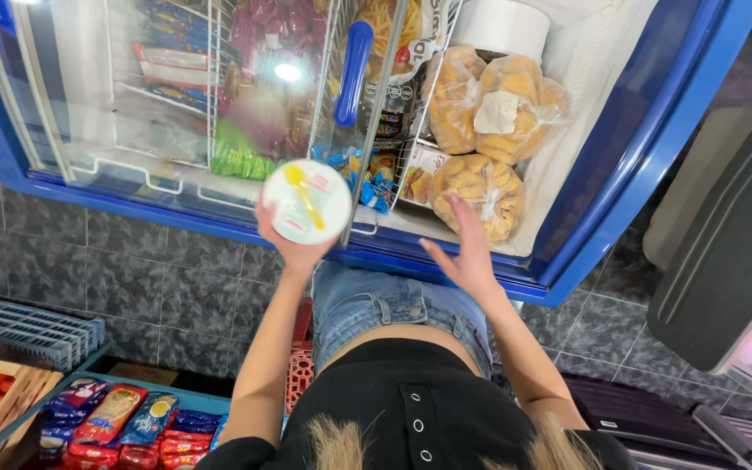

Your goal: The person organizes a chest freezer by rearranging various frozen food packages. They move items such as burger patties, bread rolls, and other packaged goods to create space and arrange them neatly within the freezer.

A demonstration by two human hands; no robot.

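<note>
The left hand [293,248] holds a round white tub with a yellow spoon on its lid [310,201] above the blue chest freezer's near rim [446,265]. The right hand [466,251] is spread, empty, near a clear bag of yellow pieces [480,184]. It seems the tub is being carried at the freezer; the next move needs a steady grip.

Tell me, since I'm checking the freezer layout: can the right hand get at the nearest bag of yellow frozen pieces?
Probably yes. The right hand is open and hovers at the edge of the bag, the sliding lid is pushed aside on that side, and nothing lies on top of it.
</note>
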